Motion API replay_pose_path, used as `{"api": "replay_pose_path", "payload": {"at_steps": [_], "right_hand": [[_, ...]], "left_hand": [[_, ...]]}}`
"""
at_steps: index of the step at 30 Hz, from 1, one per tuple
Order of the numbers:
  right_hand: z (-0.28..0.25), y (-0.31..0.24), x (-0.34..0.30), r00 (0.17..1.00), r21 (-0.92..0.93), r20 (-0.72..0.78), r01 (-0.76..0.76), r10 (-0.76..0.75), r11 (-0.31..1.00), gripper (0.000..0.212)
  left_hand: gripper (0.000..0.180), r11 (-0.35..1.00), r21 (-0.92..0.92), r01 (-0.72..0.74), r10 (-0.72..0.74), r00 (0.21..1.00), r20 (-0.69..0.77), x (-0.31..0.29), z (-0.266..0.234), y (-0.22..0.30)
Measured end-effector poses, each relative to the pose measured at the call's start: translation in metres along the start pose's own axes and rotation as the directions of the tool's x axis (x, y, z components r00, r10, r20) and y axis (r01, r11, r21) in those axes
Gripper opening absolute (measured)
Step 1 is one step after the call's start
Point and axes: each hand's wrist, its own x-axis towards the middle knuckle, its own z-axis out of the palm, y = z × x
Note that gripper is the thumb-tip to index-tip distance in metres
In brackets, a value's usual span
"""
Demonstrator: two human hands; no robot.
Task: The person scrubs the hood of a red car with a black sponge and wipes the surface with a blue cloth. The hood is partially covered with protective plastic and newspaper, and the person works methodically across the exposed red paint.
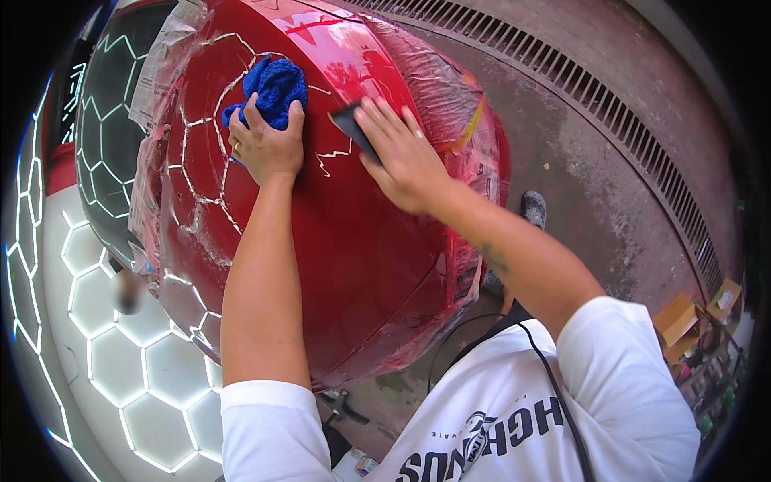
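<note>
A glossy red car panel (361,265) fills the middle of the head view, with bright hexagon reflections on it. My left hand (269,145) grips a bunched blue cloth (277,84) against the panel. To the right, my right hand (401,153) lies with its fingers stretched flat over a dark sheet (351,127), which looks like sandpaper, and presses it to the red surface. Part of that sheet is hidden under the palm and fingers. Pale jagged reflections show on the paint between the two hands.
Masking paper (165,72) borders the panel toward the dark window (112,104). Plastic film (438,88) covers the right edge. A floor grate (594,100) curves along the right, with cardboard boxes (676,320) at the lower right. Hexagonal lights (148,349) glow at left.
</note>
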Motion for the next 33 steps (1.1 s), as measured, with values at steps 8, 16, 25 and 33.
{"api": "replay_pose_path", "payload": {"at_steps": [8,16,25,33], "right_hand": [[-0.021,-0.018,-0.076,0.982,0.006,0.187,0.014,-0.015,1.000,0.081],[-0.019,-0.024,-0.079,0.979,0.015,0.206,-0.002,-0.002,1.000,0.080],[-0.019,-0.001,0.023,0.997,-0.112,0.074,-0.022,0.030,0.993,0.069],[-0.047,0.008,0.027,0.995,-0.165,0.040,0.097,-0.092,0.982,0.050]], "left_hand": [[0.087,0.999,0.017,0.028,-0.028,1.000,-0.005,0.000,-0.009,-0.003],[0.086,0.999,-0.016,0.039,-0.039,0.999,0.015,-0.001,-0.010,-0.005],[0.085,0.999,-0.040,0.019,-0.019,1.000,-0.018,0.003,-0.002,0.009],[0.085,0.997,-0.053,0.048,-0.049,0.999,-0.012,-0.001,-0.010,0.003]]}}
